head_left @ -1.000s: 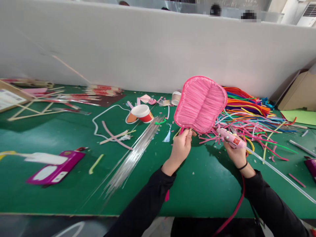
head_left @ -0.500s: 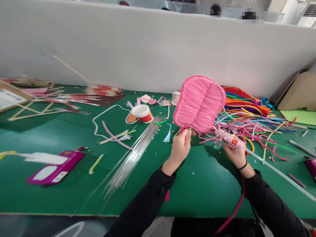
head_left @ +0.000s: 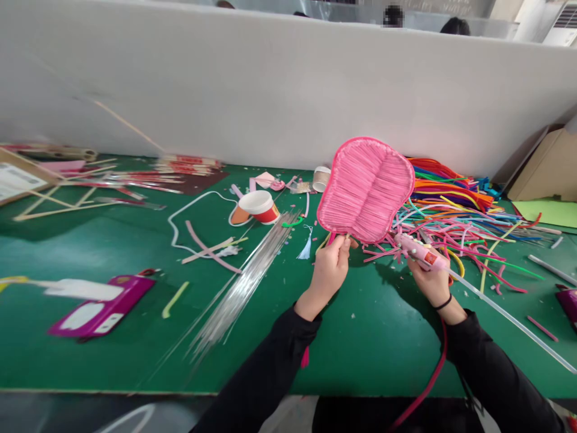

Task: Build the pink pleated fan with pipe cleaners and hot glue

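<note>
A pink fan point(head_left: 366, 189) with a darker pink rim stands upright above the table, its face made of fuzzy pink strips. My left hand point(head_left: 332, 267) is closed around its short handle at the bottom edge. Below that wrist a dark pink tassel point(head_left: 305, 357) hangs. In my right hand point(head_left: 431, 281) is a pink hot glue gun point(head_left: 419, 252), its nozzle pointing up and left, near the fan's lower right edge. A long clear glue stick point(head_left: 509, 319) sticks out of its back, and a dark red cord point(head_left: 433, 385) runs down from it.
Colourful pipe cleaners point(head_left: 464, 216) are heaped behind my right hand. Thin metal wires point(head_left: 246, 282) lie left of my left arm, near a paper cup point(head_left: 260, 206) and a blue tassel point(head_left: 305, 245). A purple packet point(head_left: 103, 307) lies at left. A grey partition point(head_left: 225, 90) borders the back.
The glue gun and my right hand have shifted very slightly right, with the nozzle a little farther from the fan. The fan has barely moved.
</note>
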Demonstrator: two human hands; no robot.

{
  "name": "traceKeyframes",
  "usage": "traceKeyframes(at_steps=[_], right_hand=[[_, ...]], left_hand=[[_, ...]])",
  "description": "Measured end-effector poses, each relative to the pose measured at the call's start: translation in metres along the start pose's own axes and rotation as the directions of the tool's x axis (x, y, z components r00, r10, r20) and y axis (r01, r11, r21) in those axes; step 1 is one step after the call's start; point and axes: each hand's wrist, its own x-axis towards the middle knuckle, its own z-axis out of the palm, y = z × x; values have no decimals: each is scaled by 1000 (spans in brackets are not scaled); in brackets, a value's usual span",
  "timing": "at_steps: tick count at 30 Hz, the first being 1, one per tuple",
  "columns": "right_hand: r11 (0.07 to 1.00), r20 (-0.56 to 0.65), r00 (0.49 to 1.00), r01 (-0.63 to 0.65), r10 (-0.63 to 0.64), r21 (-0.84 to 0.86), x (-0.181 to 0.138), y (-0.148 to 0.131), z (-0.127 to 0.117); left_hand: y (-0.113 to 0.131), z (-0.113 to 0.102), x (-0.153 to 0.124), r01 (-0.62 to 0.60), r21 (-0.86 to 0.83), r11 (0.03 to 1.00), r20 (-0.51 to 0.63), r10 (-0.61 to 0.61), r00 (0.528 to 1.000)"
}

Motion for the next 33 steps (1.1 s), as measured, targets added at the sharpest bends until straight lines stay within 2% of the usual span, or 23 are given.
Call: traceKeyframes(at_steps=[4, 10, 21, 33], right_hand=[[1000, 34, 999, 14, -14, -3, 0, -2, -1], [1000, -22, 1000, 10, -10, -6, 1, 0, 0], [1000, -27, 999, -19, 20, 25, 1, 3, 1], [1000, 40, 999, 15, -14, -25, -1, 2, 1]], left_hand=[[0, 0, 0, -5, -1, 1000, -4, 5, 1000], [0, 0, -1, -13, 3, 1000, 18, 13, 1000], [-1, 2, -1, -17, -24, 1000, 31, 18, 999], [-1, 1, 1, 18, -7, 1000, 3, -18, 1000]])
